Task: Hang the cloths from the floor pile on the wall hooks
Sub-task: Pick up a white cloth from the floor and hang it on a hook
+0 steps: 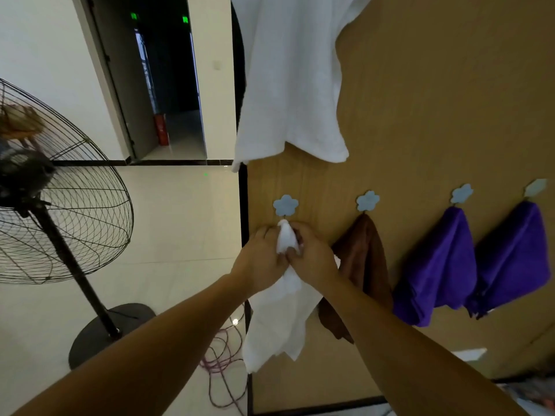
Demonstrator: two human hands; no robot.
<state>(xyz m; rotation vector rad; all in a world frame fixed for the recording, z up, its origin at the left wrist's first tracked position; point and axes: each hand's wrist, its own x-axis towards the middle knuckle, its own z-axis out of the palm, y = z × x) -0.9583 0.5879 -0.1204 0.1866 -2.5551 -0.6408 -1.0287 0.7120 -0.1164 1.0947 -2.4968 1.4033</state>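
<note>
I've got left hand (264, 259) and right hand (313, 259) pinching the white cloth (280, 313) by its bunched corner, just under the leftmost hook (285, 204). It's soft, light and floppy, so I'd grip right there. Can't tell if it's hooked.

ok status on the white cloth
Gripping white cloth: left hand, right hand. Its top bunched under leftmost flower hook; hooked or not, cannot tell. Next hook holds brown cloth, not in the way.
</note>
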